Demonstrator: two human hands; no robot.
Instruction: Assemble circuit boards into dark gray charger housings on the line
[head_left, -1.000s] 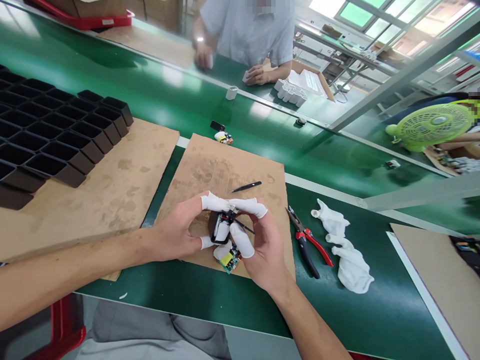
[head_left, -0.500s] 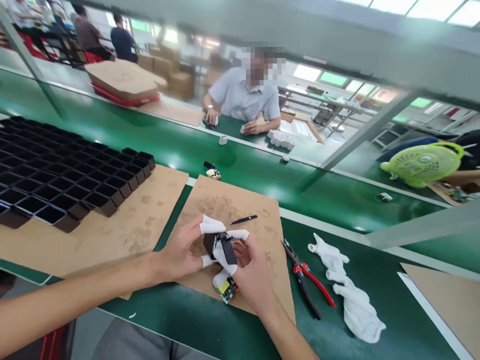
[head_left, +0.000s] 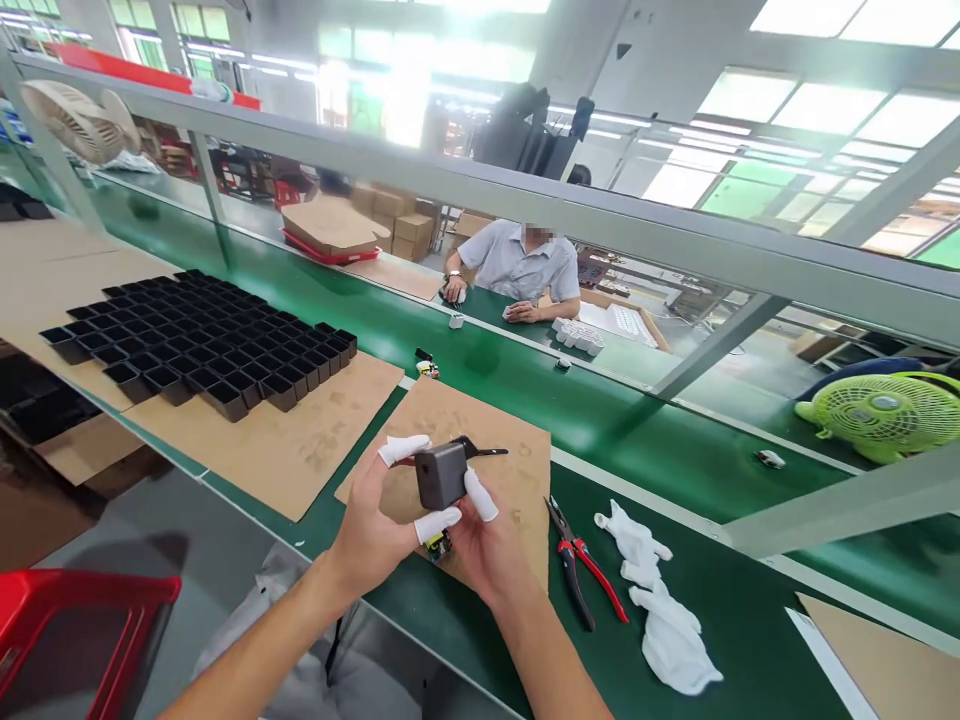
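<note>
A small black plastic housing (head_left: 441,476) is held up between my two hands, its closed faces towards me. My left hand (head_left: 373,520) grips it from the left, with white finger cots on thumb and forefinger. On the other side, my right hand (head_left: 486,535) presses its white-covered thumb against the housing; its other fingers are mostly hidden. A dark piece (head_left: 466,445) shows behind the housing's upper right corner. Below the hands, a small circuit board (head_left: 437,545) with a yellow part is partly covered. Black tweezers (head_left: 493,452) lie on the cardboard sheet (head_left: 525,480) beyond.
Red-and-black pliers (head_left: 581,565) and crumpled white gloves (head_left: 660,610) lie to the right. Rows of black housings (head_left: 225,395) stand on cardboard at left. A green conveyor belt (head_left: 495,375) carries small parts. Across it sits a person (head_left: 517,270). A green fan (head_left: 889,410) is at right.
The housing has been turned, so its closed faces show instead of the gap between two black pieces. My view has tilted upward and shifted. Tweezers, pliers and gloves lie as before.
</note>
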